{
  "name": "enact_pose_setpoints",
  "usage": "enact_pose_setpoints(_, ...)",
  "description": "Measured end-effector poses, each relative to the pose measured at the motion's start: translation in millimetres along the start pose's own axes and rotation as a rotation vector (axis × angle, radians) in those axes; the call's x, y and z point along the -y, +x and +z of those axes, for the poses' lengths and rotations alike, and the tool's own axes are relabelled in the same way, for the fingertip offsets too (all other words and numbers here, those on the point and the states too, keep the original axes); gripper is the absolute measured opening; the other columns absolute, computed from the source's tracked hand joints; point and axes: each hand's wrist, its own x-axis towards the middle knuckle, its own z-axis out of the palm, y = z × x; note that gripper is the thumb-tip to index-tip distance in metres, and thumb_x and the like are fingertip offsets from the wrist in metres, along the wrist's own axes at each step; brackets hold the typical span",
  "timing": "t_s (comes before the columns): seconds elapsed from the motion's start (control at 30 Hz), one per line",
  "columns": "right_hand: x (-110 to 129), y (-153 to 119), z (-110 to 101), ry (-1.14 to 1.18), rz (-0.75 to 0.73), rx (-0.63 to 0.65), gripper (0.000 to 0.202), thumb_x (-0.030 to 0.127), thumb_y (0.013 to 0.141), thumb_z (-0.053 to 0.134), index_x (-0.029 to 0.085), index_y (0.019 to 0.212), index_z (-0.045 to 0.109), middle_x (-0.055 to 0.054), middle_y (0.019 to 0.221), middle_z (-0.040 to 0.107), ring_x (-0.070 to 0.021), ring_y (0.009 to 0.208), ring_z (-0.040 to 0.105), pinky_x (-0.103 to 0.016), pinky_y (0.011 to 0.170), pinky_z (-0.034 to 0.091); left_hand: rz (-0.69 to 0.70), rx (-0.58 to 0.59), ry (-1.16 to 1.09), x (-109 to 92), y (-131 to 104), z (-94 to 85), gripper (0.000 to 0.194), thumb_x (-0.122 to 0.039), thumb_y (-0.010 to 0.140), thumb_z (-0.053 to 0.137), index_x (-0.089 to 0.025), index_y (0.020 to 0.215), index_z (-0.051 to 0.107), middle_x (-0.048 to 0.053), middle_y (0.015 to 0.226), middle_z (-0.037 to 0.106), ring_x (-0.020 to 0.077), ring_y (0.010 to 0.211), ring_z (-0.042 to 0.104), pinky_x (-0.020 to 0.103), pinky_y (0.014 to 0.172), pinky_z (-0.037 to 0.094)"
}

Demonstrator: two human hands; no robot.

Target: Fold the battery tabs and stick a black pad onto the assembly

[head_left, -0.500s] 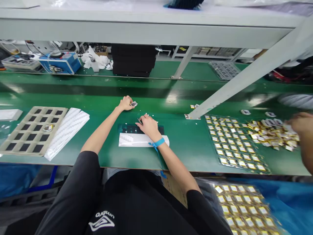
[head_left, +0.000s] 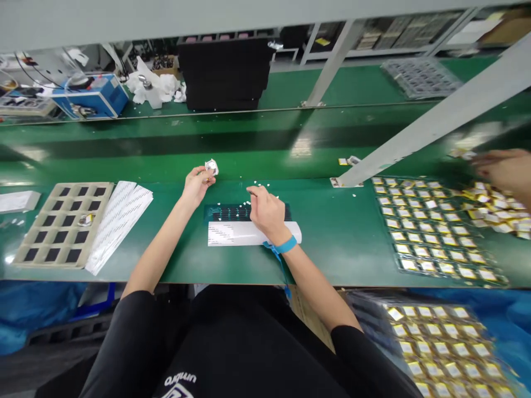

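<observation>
Above the green bench, my left hand [head_left: 198, 185] pinches a small white-rimmed part [head_left: 211, 167] by its edge; its exact kind is unclear. My right hand [head_left: 267, 213] is closed, fingers curled, over a dark slotted strip [head_left: 236, 213] at the middle of the bench. Whatever those fingers hold is hidden from view. In front of the strip lies a white label sheet [head_left: 232, 234] with small printed marks, its right end curling up. A blue wrist strap [head_left: 286, 245] with a cord circles my right wrist. Tiny white scraps are scattered around the strip.
A beige compartment tray [head_left: 78, 226] and more label strips [head_left: 118, 224] lie left. On the right are a clear tray [head_left: 440, 229] of yellow-edged parts, a loose heap [head_left: 500, 207] and a co-worker's blurred hand [head_left: 504, 168]. A slanted white post [head_left: 415, 135] stands between.
My left hand has drawn slightly left, turning the white-rimmed part upright. My right hand has lifted and curled; the thin metal tip at its fingers no longer shows. The camera view has shifted.
</observation>
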Motion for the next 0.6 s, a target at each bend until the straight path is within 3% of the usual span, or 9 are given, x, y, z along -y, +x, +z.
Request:
enact_pose_setpoints(0.07,2,-8,5,0.051,-0.097,-0.118,0.051,0.028,0.116,0.021,0.013,0.133,0.067,-0.014,0.12,0.08,-0.0185,0.083,0.075,-0.03,0.071,0.05,-0.043,0.034,-0.118,-1,-29,-6.3,0.041,-0.018,0.074,0.083,-0.022,0.108,0.06,-0.002,0.086,0.073,0.0094,0.065,0.069,0.025,0.074,0.061)
enact_pose_setpoints(0.13,7,-14,9,0.094,-0.19,-0.262,0.05,0.027,0.117,0.022,0.014,0.135,0.067,-0.012,0.114,0.081,-0.0161,0.077,0.074,-0.028,0.063,0.048,-0.056,0.15,-0.277,-4,-56,-7.7,0.055,-0.023,0.072,0.089,-0.023,0.122,0.066,-0.001,0.09,0.076,0.0124,0.067,0.074,0.025,0.069,0.062)
enact_pose_setpoints(0.27,16,-15,13,0.193,-0.239,-0.413,0.044,0.032,0.119,0.027,0.014,0.134,0.064,-0.005,0.097,0.079,-0.0122,0.064,0.068,-0.027,0.05,0.041,-0.079,0.355,-0.299,-12,-90,0.2,0.046,-0.033,0.081,0.086,-0.022,0.122,0.072,0.0,0.089,0.079,0.0139,0.068,0.077,0.025,0.068,0.065)
enact_pose_setpoints(0.37,20,-13,12,0.296,-0.202,-0.449,0.043,0.045,0.119,0.036,0.014,0.133,0.062,0.0,0.086,0.074,-0.0092,0.06,0.064,-0.023,0.05,0.043,-0.042,0.425,-0.221,-15,-97,8.2,0.041,-0.037,0.086,0.084,-0.022,0.121,0.072,0.0,0.088,0.079,0.0134,0.068,0.077,0.025,0.068,0.065)
enact_pose_setpoints(0.47,19,-11,10,0.303,-0.175,-0.449,0.05,0.059,0.114,0.046,0.015,0.132,0.063,0.0,0.087,0.073,-0.0094,0.065,0.065,-0.022,0.052,0.044,0.032,0.467,-0.161,-12,-94,15.9,0.045,-0.044,0.083,0.09,-0.022,0.114,0.065,-0.003,0.082,0.076,0.0124,0.065,0.075,0.023,0.062,0.062)
enact_pose_setpoints(0.6,13,-11,10,0.106,-0.152,-0.364,0.044,0.055,0.112,0.052,0.018,0.128,0.071,-0.003,0.094,0.074,-0.0116,0.069,0.067,-0.025,0.052,0.043,0.048,0.468,-0.178,3,-86,23.6,0.06,-0.055,0.073,0.097,-0.024,0.094,0.05,-0.006,0.078,0.074,0.0103,0.052,0.067,0.023,0.054,0.057)
